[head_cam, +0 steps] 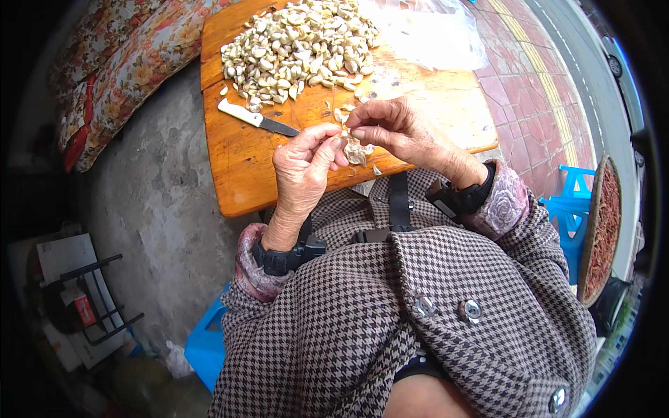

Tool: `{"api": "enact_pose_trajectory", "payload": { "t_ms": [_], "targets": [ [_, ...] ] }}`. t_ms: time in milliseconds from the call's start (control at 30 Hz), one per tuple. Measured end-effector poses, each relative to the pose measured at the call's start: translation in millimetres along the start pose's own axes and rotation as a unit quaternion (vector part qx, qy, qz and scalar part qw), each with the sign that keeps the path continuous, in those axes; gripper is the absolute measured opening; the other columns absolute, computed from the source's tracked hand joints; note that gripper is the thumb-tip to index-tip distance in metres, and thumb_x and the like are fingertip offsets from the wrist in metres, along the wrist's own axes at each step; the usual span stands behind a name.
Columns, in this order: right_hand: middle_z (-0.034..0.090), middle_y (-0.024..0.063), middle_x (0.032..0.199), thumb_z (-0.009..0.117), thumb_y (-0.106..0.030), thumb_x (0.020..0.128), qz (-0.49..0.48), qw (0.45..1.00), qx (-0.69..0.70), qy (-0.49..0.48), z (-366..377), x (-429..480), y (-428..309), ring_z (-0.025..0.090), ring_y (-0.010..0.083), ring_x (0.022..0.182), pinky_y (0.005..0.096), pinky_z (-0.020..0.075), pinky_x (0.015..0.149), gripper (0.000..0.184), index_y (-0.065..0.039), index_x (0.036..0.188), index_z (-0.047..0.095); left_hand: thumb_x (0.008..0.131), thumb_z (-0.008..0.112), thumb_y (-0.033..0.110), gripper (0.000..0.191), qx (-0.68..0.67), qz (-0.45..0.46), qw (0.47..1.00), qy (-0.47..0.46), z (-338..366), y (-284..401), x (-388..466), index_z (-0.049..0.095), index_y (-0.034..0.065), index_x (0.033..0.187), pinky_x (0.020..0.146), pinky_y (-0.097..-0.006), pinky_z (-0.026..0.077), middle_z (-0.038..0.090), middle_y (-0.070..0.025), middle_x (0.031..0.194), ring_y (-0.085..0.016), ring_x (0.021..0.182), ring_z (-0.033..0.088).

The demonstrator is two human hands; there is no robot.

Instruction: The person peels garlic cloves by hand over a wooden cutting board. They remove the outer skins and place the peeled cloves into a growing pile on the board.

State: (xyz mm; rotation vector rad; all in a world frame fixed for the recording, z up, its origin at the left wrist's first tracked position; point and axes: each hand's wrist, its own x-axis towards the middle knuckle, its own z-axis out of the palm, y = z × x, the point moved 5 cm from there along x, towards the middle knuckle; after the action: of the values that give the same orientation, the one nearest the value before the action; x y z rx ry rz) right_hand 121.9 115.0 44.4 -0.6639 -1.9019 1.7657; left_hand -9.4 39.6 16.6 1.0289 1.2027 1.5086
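My left hand is over the near part of the wooden table, thumb and fingers pinched around a small pale garlic clove, mostly hidden by the fingertips. Close beside it, my right hand has its thumb and index finger bent together near the clove; whether they grip a bit of skin cannot be made out. Papery garlic skins lie under both hands. Beyond them rises a large heap of garlic cloves. A knife with a white handle rests left of the hands, its dark blade pointing toward my left hand.
The wooden table has a rounded near corner. A clear plastic bag lies at its far right. Floral padded fabric is at the left. Blue plastic stools and a round tray of reddish dried pieces stand right.
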Motion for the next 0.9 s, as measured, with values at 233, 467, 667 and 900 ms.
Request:
{"api": "enact_pose_trajectory", "payload": {
  "t_ms": [233, 467, 667, 900],
  "targets": [
    [0.061, -0.0012, 0.073, 0.055, -0.017, 0.091, 0.099, 0.992, 0.075, -0.032, 3, -6, 7, 0.056, 0.0043, 0.066, 0.0202, 0.0484, 0.063, 0.019, 0.0, 0.096, 0.063, 0.086, 0.056, -0.002, 0.014, 0.118, 0.145, 0.982, -0.016, 1, 11, -1, 0.061, -0.001, 0.099, 0.054, -0.0189, 0.045, 0.062, -0.0062, 0.079, -0.009, 0.062, 0.059],
    [0.06, -0.0025, 0.072, 0.054, -0.02, 0.092, 0.122, 0.99, 0.056, -0.043, 5, -6, 5, 0.054, 0.0029, 0.063, 0.0182, 0.0476, 0.06, 0.021, -0.002, 0.096, 0.063, 0.083, 0.057, -0.006, 0.016, 0.177, 0.207, 0.962, -0.019, 5, 15, -3, 0.06, -0.0023, 0.098, 0.056, -0.0206, 0.047, 0.06, -0.0074, 0.08, -0.011, 0.063, 0.059],
    [0.059, -0.0023, 0.071, 0.052, -0.02, 0.092, 0.125, 0.99, 0.047, -0.043, 5, -6, 6, 0.054, 0.003, 0.063, 0.0175, 0.0473, 0.059, 0.021, -0.002, 0.096, 0.062, 0.082, 0.058, -0.006, 0.017, 0.226, 0.231, 0.946, -0.015, 7, 15, -2, 0.061, -0.0016, 0.098, 0.055, -0.0212, 0.047, 0.061, -0.008, 0.08, -0.011, 0.063, 0.059],
    [0.062, 0.0007, 0.07, 0.054, -0.017, 0.091, 0.116, 0.991, 0.058, -0.034, 4, -6, 6, 0.057, 0.0044, 0.061, 0.0181, 0.0472, 0.054, 0.02, 0.0, 0.092, 0.063, 0.08, 0.06, -0.007, 0.02, 0.247, 0.242, 0.938, -0.028, 10, 16, -3, 0.061, -0.0005, 0.099, 0.051, -0.0217, 0.047, 0.063, -0.0083, 0.078, -0.011, 0.058, 0.059]
  ]
}}
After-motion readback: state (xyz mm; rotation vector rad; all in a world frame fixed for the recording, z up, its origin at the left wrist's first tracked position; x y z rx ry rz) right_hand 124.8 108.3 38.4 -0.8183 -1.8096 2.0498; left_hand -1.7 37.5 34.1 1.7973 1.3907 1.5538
